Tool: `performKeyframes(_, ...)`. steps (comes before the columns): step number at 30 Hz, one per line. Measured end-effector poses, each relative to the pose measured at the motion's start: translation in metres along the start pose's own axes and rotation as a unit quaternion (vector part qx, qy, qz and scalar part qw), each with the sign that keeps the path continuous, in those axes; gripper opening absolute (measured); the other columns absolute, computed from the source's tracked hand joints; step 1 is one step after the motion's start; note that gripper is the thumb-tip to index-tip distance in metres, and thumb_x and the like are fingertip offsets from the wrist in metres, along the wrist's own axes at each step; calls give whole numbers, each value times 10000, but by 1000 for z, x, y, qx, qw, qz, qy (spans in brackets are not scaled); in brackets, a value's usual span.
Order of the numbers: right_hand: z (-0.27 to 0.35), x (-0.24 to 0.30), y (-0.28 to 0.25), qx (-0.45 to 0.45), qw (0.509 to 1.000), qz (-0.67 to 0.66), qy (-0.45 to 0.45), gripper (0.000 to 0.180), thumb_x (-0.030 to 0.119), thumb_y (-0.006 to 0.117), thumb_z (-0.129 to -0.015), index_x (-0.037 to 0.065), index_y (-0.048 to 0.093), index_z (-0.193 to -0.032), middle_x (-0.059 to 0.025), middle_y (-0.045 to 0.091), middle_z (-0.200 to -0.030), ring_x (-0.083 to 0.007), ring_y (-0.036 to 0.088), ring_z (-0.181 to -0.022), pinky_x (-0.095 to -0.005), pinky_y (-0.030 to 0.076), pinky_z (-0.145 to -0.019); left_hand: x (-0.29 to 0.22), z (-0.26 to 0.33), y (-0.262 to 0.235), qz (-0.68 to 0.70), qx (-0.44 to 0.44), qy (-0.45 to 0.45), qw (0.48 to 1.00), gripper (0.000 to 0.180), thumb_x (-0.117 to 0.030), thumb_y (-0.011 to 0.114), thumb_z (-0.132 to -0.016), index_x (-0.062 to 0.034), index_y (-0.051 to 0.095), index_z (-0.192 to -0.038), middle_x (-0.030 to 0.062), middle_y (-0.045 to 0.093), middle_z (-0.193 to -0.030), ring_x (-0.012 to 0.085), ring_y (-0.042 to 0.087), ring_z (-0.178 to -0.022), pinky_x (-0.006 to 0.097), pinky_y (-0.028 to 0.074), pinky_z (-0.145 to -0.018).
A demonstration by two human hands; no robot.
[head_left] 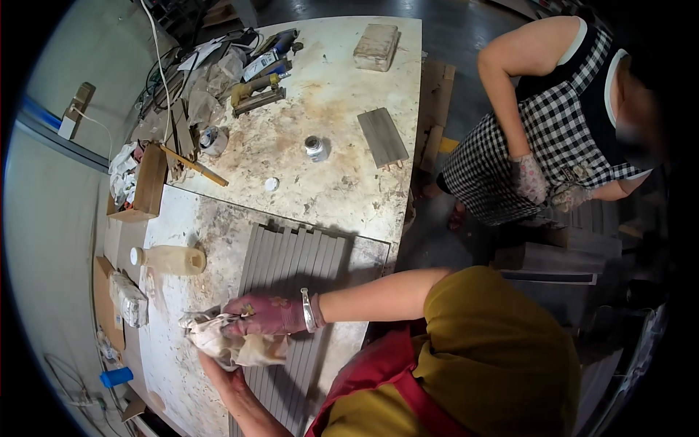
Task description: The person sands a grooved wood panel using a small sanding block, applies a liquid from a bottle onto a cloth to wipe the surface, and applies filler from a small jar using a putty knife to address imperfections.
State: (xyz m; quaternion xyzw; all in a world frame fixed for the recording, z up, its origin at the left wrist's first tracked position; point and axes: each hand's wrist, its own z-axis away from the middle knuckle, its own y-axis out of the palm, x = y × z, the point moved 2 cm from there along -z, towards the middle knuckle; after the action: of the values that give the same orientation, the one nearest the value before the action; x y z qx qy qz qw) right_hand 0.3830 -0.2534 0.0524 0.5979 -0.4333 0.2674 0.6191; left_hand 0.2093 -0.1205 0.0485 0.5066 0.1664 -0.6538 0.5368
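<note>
the right hand (266,315), in a maroon glove, presses curled fingers onto a crumpled rag (231,344) at the left edge of the grey slatted panel (291,277). the left hand (212,364) lies mostly hidden under the rag at six o'clock; i cannot tell how its fingers are set. bare tabletop (175,320) opens toward nine o'clock, with a bottle (169,259) at eleven.

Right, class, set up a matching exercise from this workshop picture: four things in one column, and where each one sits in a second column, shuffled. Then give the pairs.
Things
1. Pale plastic bottle with a white cap
2. Small blue cylinder
3. Short grey wooden plank
4. Crumpled stained white rag

Places
A. Near the worktable's right edge, beside the small metal tin
B. Under the gloved hand
C. Lying on its side, left of the grey slatted panel
D. Near the lower left corner, off the worktable

Pairs: 1-C, 2-D, 3-A, 4-B
</note>
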Motion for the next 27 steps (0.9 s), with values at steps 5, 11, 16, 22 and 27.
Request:
performKeyframes(5, 0, -24, -10, -43, 983, -177, 29, 375, 292, 668, -881, 12, 585, -1117, -52, 616, -1058, -158, 583, -1011, -305, 458, -916, -9, 11, 18, 148, -88, 12, 985, 528, -395, 389, -968, -43, 435, -1360, 167, 512, -1331, 354, 519, -1190, 501, 433, -1016)
performKeyframes(11, 15, -52, 5, 120, 841, -509, 138, 427, 373, 623, -902, 51, 577, -1178, -67, 650, -1122, -189, 630, -995, -373, 495, -920, -4, -15, 24, -331, 22, 154, 931, 477, -368, 361, -1010, 0, 501, -1279, 126, 606, -1168, 228, 614, -1001, 358, 487, -884)
performKeyframes(16, 7, -67, -17, 44, 806, -559, 188, 412, 344, 613, -913, 47, 561, -1193, -87, 648, -1128, -222, 637, -1018, -405, 501, -933, -58, -56, 30, -332, 53, 243, 910, 526, -404, 409, -999, -46, 407, -1384, 130, 480, -1338, 217, 471, -1202, 401, 377, -997)
performKeyframes(22, 4, -63, -48, -68, 846, -496, 183, 372, 256, 517, -971, 5, 519, -1245, -132, 634, -1165, -244, 643, -1030, -378, 515, -919, -58, -172, 5, -359, 57, 314, 877, 765, -189, 630, -906, -76, 153, -1493, 141, 292, -1498, 271, 342, -1338, 396, 276, -1098)
performKeyframes(27, 7, -60, -65, -59, 822, -562, 67, 366, 235, 494, -974, -20, 507, -1236, -154, 632, -1148, -259, 639, -1030, -391, 501, -937, -33, -224, 37, -312, 30, 328, 891, 865, -110, 706, -838, -70, 151, -1499, 174, 267, -1508, 261, 312, -1361, 366, 261, -1113)
